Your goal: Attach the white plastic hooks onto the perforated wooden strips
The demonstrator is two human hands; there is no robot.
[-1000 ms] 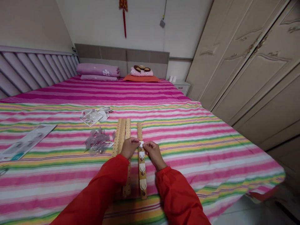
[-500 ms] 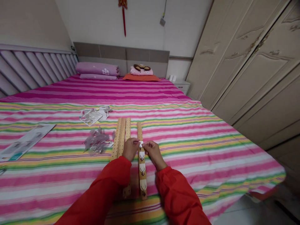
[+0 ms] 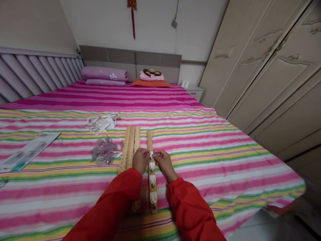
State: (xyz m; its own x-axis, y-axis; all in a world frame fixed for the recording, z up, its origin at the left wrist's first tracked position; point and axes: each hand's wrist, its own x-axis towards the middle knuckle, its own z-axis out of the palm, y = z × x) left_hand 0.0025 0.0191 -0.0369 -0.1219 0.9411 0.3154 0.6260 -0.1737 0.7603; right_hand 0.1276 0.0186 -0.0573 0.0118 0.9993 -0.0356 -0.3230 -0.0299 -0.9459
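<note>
**A:** What sits between the fingertips?

**B:** A small white hook (image 3: 151, 154), pinched from both sides. The left hand (image 3: 140, 160) closes thumb and forefinger on one edge, and the right hand (image 3: 163, 162) does the same on the other. The hook rests on the single wooden strip (image 3: 149, 140), about midway along it.

**A:** Which step would you call this?

**B:** Seating the piece on the wood, I'd judge. Three mounted hooks (image 3: 152, 180) already stand in a row on the near stretch of that strip. This one sits just beyond the farthest of them.

**A:** And what does the next move call for?

**B:** It needs to stay square to the strip and in line with that row. Both sides want even pressure before either hand loosens. It is tiny, so a slip could skew it. I can't tell whether it has bonded yet.

**A:** How does it look?

**B:** It is white and mostly covered by the fingers, so its shape is too small to read. The mounted ones show a pale plate with a darker hanging part.

**A:** And around it?

**B:** Two more strips (image 3: 130, 144), dotted with holes, lie touching each other just to the left, partly under the left wrist. Farther left is a heap of clear wrappers (image 3: 104, 152). Flat packets (image 3: 100, 124) lie beyond that, and a printed sheet (image 3: 27, 150) lies well apart. Everything rests on the striped bedspread (image 3: 213, 157).
</note>
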